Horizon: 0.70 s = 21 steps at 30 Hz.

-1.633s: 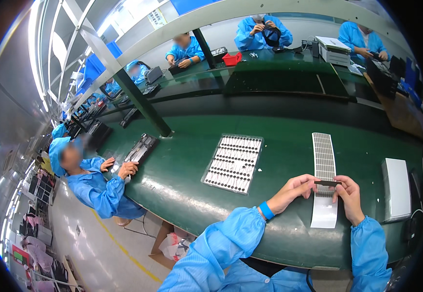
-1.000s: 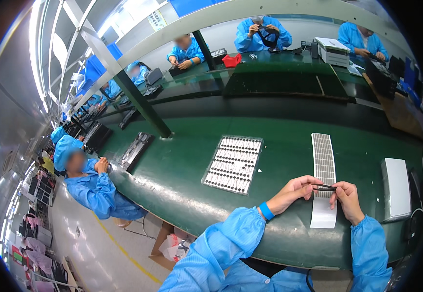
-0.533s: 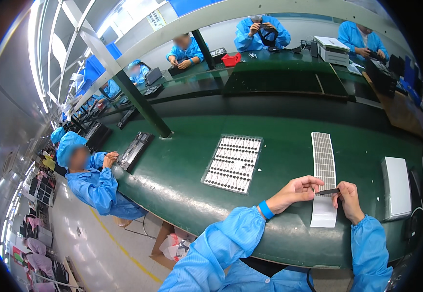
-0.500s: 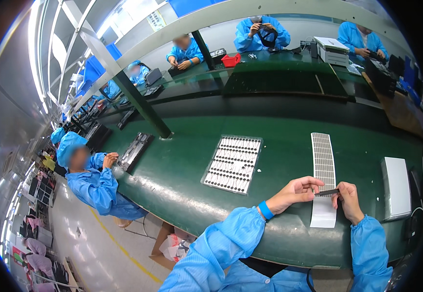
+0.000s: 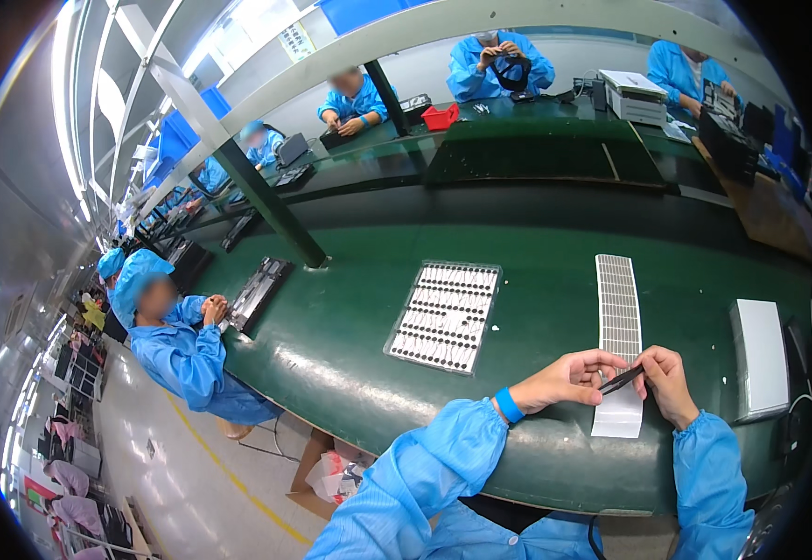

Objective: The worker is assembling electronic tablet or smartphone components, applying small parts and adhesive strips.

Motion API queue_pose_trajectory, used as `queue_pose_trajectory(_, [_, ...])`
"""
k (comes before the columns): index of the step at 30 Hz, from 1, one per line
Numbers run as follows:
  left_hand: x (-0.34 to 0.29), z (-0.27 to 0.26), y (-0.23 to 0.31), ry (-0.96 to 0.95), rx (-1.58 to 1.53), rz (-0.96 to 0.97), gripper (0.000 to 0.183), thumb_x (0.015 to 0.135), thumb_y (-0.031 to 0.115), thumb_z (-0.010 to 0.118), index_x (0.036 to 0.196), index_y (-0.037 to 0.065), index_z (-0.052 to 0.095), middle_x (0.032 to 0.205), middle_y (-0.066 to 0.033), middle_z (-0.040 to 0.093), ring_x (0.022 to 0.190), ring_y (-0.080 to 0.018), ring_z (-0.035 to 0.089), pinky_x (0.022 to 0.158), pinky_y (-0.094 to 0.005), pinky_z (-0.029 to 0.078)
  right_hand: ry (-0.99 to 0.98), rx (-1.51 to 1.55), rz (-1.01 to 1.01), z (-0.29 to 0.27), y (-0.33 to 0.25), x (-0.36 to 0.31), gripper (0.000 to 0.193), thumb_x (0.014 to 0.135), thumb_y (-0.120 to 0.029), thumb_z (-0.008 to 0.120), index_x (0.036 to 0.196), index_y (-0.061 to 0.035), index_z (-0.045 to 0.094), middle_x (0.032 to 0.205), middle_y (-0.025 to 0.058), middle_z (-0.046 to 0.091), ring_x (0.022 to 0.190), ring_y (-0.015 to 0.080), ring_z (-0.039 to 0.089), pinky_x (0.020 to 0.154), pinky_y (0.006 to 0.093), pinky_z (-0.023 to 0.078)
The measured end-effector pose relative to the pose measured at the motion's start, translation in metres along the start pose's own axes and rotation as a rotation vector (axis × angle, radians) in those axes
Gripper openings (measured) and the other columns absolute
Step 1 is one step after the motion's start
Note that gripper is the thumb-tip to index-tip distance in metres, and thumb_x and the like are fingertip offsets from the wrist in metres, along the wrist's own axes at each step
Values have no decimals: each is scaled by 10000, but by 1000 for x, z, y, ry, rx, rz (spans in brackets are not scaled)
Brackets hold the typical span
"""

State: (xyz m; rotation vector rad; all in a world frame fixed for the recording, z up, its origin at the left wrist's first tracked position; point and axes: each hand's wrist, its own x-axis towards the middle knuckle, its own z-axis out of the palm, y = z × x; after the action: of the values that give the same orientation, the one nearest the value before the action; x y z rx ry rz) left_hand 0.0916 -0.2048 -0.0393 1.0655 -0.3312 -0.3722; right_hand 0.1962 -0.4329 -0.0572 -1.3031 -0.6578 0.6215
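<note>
Between my two hands is a slim black strip-shaped part, a black strip (image 5: 622, 379), slanting up toward the right. My left hand (image 5: 563, 381), with a blue band at the wrist, pinches its left end between thumb and fingers. Its other end is gripped in the fingers of my right hand (image 5: 669, 386). Under the hands lies a long sheet of small pale labels (image 5: 619, 303), its near part a bare white backing. Left of the sheet, a clear-edged tray (image 5: 427, 366) carries rows of small black round pieces with thin wires.
A stack of white sheets or boxes (image 5: 763, 359) stands at the right on the green bench (image 5: 537, 252). A green post (image 5: 280, 210) rises at the left. A co-worker (image 5: 177, 336) sits beyond it by a black device (image 5: 259, 297). Others work across the bench, near a red bin (image 5: 441, 117).
The black strip has tilted from nearly level to a slant, its right end higher. My left hand has shifted slightly down; my fingers have regripped a little. The left co-worker's hands have come together.
</note>
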Motion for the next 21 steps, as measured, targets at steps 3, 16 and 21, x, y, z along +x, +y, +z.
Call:
queue_pose_trajectory(3, [2, 3, 0, -36, -52, -3, 874, 718, 225, 859, 1422, 29, 379, 1042, 8, 520, 952, -67, 510, 883, -196, 403, 1, 16, -4, 2, -3, -3, 274, 989, -250, 563, 909, 7, 616, 681, 85, 633, 536, 108, 562, 510, 222, 442])
queue_pose_trajectory(16, [2, 7, 4, -36, 17, -7, 831, 798, 331, 800, 1454, 67, 363, 1074, 0, 566, 980, -69, 525, 921, -230, 415, -23, 38, -66, 7, -6, -1, 158, 935, -123, 618, 1015, 11, 596, 887, 75, 644, 694, 116, 597, 662, 237, 482])
queue_pose_trajectory(21, [2, 1, -4, 20, 52, 54, 756, 814, 366, 777, 1410, 60, 430, 1112, -19, 591, 1028, -93, 532, 972, -259, 399, -22, 52, -54, 8, -6, 1, 148, 922, -95, 624, 1022, 10, 591, 891, 70, 640, 702, 117, 598, 677, 238, 485])
